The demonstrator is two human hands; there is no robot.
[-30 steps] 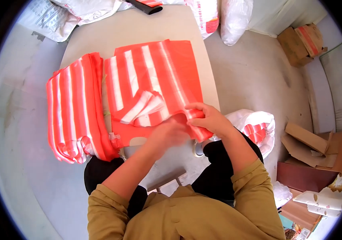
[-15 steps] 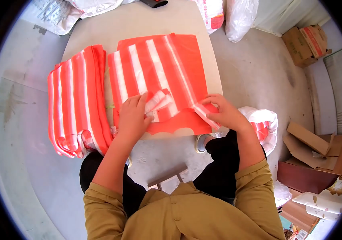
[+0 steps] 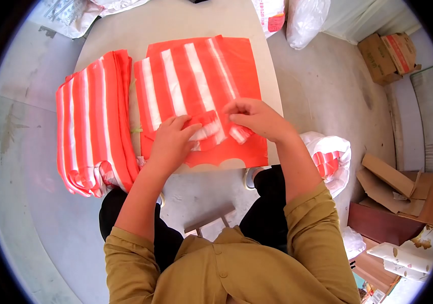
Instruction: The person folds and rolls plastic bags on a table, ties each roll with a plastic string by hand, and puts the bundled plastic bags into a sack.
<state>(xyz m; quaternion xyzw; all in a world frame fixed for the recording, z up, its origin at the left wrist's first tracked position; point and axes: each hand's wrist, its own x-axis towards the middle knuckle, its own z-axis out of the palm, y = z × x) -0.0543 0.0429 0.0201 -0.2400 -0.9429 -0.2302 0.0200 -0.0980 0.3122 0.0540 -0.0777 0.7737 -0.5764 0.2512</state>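
A red-and-white striped plastic bag (image 3: 181,81) lies flat on the table on top of red sheeting (image 3: 249,76) with a scalloped near edge. My left hand (image 3: 172,143) is at the bag's near left part, thumb and fingers closed on a crumpled, turned-over fold (image 3: 207,133). On the right side, my right hand (image 3: 257,117) is over the bag with its fingers curled and the thumb close to them, gripping the bag's near right part. Just below its thumb lies a small turned-over striped flap (image 3: 239,134), blurred. My palms hide part of the near edge.
A thick stack of folded striped bags (image 3: 92,121) sits at the table's left. A white sack (image 3: 335,152) with red-and-white pieces stands right of my knee. Cardboard boxes (image 3: 388,58) and an opened carton (image 3: 393,187) are on the right. A wooden stool (image 3: 210,219) shows below.
My right hand has moved left and away from me, and the near right corner is folded in over the bag. My left hand has barely moved.
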